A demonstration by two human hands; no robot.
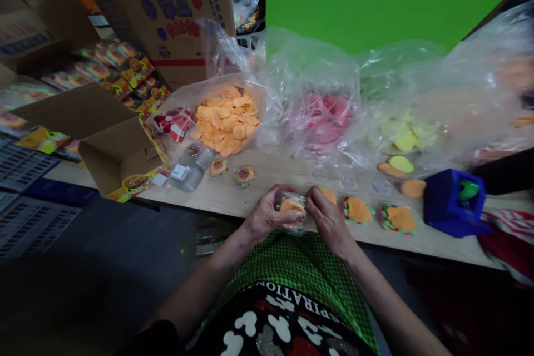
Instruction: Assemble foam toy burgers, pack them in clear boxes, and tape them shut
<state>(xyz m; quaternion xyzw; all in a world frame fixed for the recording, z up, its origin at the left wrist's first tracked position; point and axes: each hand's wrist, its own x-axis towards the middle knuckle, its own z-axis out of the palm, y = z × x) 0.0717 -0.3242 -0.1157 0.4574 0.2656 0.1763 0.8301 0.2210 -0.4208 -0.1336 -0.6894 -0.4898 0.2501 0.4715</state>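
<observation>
My left hand (267,214) grips a small clear plastic case (297,228) from its left side, thumb across the top. Inside the case is a toy-like burger (292,206) with an orange bun and green edging. At the right rim of the case, my right hand (327,217) is closed, its fingertips pinching the edge. Just beyond my right hand lies a partly hidden orange piece (329,194). To the right sit two uncased layered burgers, one nearer (357,209) and one farther (398,218).
A blue tape dispenser (453,203) stands at right. Behind lie plastic bags of orange pieces (227,119), pink pieces (327,119) and yellow pieces (409,130). Leftward are two labelled burgers (244,176), clear shells (187,175) and an open cardboard box (117,156). The table's front edge runs close to me.
</observation>
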